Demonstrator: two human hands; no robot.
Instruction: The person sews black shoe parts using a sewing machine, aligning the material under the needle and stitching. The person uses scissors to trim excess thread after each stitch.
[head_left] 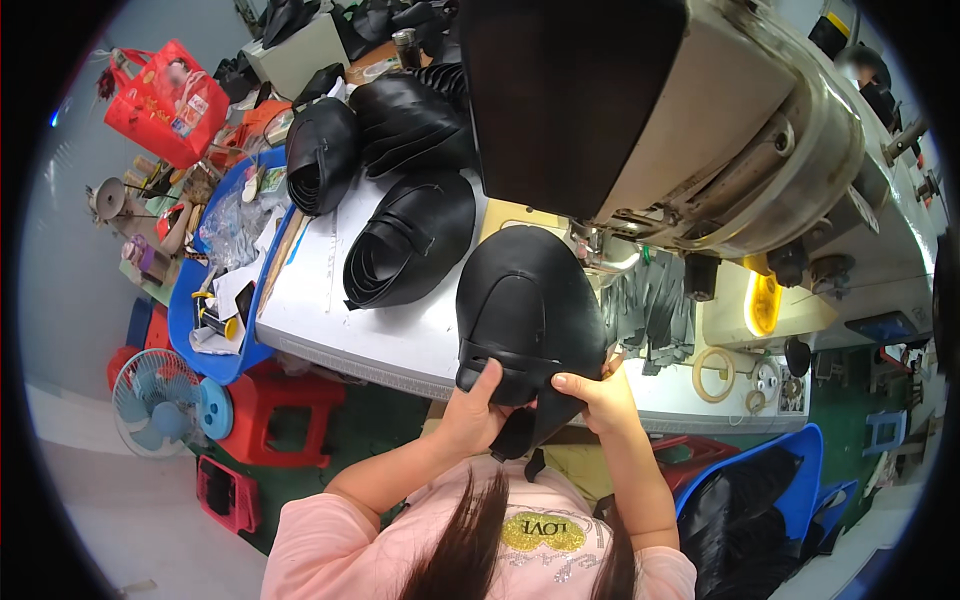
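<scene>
A black leather shoe upper (525, 295), with curved stitching and a strap across it, is held up in front of my body at the table's near edge. My left hand (470, 415) grips its lower left side, thumb on top by the strap. At the lower right, my right hand (603, 395) pinches the piece with the thumb on top. The other fingers of both hands are mostly hidden beneath the leather. The far end of the upper lies close to the sewing machine (670, 215), whose needle area is partly hidden.
Rolled stacks of black uppers (412, 240) sit on the white table (320, 300). Dark strips (655, 305) hang right of the upper. Blue bins (815, 470) stand at the right and left. A red stool (270, 415) and a fan (160, 400) are at the lower left.
</scene>
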